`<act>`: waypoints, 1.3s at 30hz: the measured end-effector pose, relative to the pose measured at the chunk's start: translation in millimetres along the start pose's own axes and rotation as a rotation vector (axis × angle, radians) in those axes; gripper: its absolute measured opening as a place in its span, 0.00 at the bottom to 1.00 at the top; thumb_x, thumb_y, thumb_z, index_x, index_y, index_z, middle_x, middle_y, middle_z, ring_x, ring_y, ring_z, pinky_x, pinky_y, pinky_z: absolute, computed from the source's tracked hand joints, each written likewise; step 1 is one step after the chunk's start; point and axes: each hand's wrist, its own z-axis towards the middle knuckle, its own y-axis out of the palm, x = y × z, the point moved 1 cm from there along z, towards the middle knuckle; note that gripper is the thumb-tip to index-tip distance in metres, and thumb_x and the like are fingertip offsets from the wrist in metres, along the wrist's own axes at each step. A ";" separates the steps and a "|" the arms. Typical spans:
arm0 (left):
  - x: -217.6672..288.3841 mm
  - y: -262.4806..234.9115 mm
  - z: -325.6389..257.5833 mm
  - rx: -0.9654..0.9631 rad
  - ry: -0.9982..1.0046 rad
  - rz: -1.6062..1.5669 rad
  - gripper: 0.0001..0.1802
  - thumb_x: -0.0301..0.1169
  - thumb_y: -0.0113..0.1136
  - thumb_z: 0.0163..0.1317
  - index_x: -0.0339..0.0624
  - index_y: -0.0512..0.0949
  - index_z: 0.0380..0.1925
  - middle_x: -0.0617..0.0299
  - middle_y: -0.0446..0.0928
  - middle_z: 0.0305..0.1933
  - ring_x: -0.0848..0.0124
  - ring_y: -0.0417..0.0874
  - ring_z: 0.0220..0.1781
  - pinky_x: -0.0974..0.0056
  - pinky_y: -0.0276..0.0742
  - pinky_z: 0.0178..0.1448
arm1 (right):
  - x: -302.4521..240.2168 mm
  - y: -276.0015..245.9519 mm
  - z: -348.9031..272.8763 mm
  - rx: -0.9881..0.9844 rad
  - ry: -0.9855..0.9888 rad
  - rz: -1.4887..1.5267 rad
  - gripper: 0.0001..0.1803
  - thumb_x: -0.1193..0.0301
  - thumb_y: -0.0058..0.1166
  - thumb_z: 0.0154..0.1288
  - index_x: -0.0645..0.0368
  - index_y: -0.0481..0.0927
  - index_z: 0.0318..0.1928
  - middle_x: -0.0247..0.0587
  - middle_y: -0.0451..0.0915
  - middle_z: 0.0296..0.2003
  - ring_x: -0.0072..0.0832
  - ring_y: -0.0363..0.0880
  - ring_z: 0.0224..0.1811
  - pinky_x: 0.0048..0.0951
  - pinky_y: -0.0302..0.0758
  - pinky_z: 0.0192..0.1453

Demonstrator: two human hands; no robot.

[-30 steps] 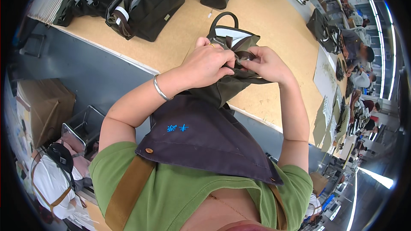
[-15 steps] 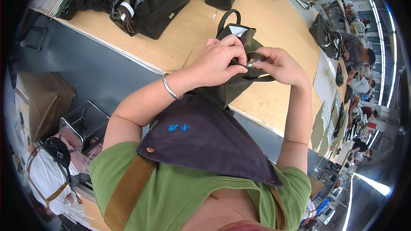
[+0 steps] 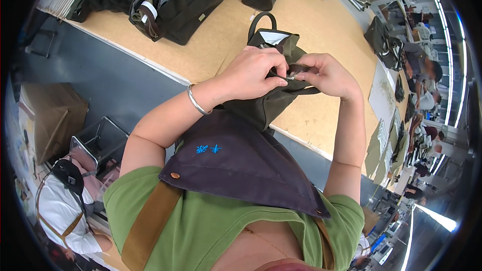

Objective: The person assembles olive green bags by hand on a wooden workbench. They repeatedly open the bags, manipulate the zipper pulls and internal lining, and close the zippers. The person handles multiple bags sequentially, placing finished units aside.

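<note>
A dark olive handbag [image 3: 263, 109] stands at the table's near edge, close against my apron [image 3: 236, 163]. Its mouth is partly open, showing a pale lining [image 3: 274, 37], and one looped handle [image 3: 273, 18] rises at the far side. My left hand [image 3: 253, 73] pinches the bag's zipper edge, thumb and fingers together. Close beside it, my right hand [image 3: 331, 78] grips the other part of the brown zipper tape [image 3: 300, 68] with its metal teeth. A small shiny piece shows between the two thumbs; my fingers partly hide it.
Several finished dark bags [image 3: 183, 7] stand at the table's far left. Another dark bag [image 3: 381, 42] and cut fabric pieces [image 3: 384, 143] lie on the right. A cardboard box [image 3: 55, 115] and a metal-framed chair [image 3: 103, 143] are left of the table. Co-workers sit at the right and lower left.
Both hands stay on the zipper and have shifted only slightly. The bag's top and handle have tilted a little to the left.
</note>
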 end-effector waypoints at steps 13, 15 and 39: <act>1.9 -1.7 2.6 0.008 -0.058 0.012 0.09 0.32 0.70 0.50 0.42 0.78 0.23 0.60 0.79 0.25 0.62 0.79 0.25 0.60 0.72 0.34 | -10.0 -0.5 -0.2 -0.045 -0.019 0.048 0.04 0.83 0.57 0.60 0.68 0.80 0.36 0.29 0.75 0.24 0.15 0.67 0.28 0.22 0.68 0.32; 2.6 -2.1 2.9 0.005 -0.080 0.027 0.09 0.32 0.70 0.49 0.42 0.78 0.23 0.60 0.79 0.25 0.63 0.79 0.26 0.60 0.72 0.33 | -9.5 -2.0 0.1 -0.057 -0.029 0.016 0.04 0.83 0.57 0.60 0.68 0.80 0.36 0.30 0.75 0.24 0.15 0.67 0.28 0.22 0.68 0.32; -0.2 -2.7 3.0 -0.013 -0.165 -0.018 0.10 0.31 0.71 0.47 0.41 0.78 0.21 0.62 0.78 0.26 0.66 0.79 0.29 0.62 0.72 0.32 | -16.1 -4.0 -0.2 -0.117 0.051 0.080 0.05 0.83 0.56 0.60 0.68 0.82 0.38 0.26 0.74 0.24 0.13 0.66 0.28 0.20 0.67 0.31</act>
